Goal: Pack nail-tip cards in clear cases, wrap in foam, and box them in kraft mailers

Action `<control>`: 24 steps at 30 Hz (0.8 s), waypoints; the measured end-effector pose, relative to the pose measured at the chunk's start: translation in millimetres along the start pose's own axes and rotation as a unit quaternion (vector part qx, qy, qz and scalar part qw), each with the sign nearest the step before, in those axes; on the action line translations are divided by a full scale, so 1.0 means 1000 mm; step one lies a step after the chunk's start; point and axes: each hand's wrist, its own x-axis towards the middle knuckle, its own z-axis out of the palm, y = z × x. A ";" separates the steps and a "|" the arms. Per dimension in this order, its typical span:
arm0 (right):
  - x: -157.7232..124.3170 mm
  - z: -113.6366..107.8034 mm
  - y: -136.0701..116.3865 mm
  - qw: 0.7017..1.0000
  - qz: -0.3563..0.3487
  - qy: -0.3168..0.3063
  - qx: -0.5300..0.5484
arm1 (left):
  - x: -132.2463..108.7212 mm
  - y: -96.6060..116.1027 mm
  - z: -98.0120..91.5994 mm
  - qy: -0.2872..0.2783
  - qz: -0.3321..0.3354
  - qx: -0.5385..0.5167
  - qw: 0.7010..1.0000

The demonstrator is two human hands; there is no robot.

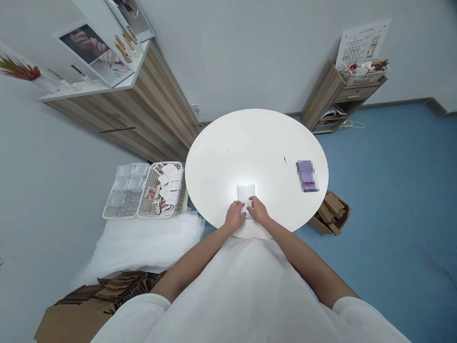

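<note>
A small, flat white packet (pixel 245 191), apparently a folded sheet, lies near the front edge of the round white table (pixel 250 138). My left hand (pixel 235 215) grips its near left side with bent fingers. On the near right side, my right hand (pixel 258 209) has its fingers curled over the packet, thumb and fingertips close together. Both hands rest low over the tabletop, near each other. Whatever may be inside the packet is hidden.
Left of the table are a basket of printed cards (pixel 167 188), a tray of clear plastic boxes (pixel 126 190), white sheets (pixel 150 238) and flattened cardboard (pixel 78 314). A pixelated purple object (pixel 307 176) lies on the table's right; a carton of cardboard (pixel 330 214) stands beyond.
</note>
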 end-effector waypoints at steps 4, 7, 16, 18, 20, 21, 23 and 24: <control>-0.006 -0.001 -0.002 0.996 -0.008 0.066 -0.058 | 0.003 -0.003 0.004 -0.018 -0.014 0.009 1.000; -0.011 -0.001 -0.005 0.992 -0.042 0.067 -0.103 | 0.004 -0.005 0.005 -0.025 0.000 0.003 1.000; -0.016 -0.013 -0.009 0.974 -0.128 -0.063 -0.177 | 0.001 -0.009 -0.003 -0.049 0.030 -0.027 0.998; -0.022 -0.020 0.000 0.963 -0.166 -0.107 -0.184 | -0.006 -0.013 -0.006 -0.054 0.051 -0.047 0.996; -0.031 -0.023 0.009 0.950 -0.198 -0.147 -0.193 | -0.013 -0.017 -0.010 -0.077 0.082 -0.064 0.992; -0.034 -0.024 0.013 0.944 -0.209 -0.159 -0.200 | -0.015 -0.018 -0.013 -0.093 0.095 -0.070 0.989; -0.039 -0.022 0.018 0.939 -0.215 -0.162 -0.212 | -0.017 -0.018 -0.020 -0.122 0.102 -0.079 0.984; -0.040 -0.021 0.019 0.940 -0.212 -0.155 -0.217 | -0.016 -0.018 -0.022 -0.132 0.097 -0.082 0.983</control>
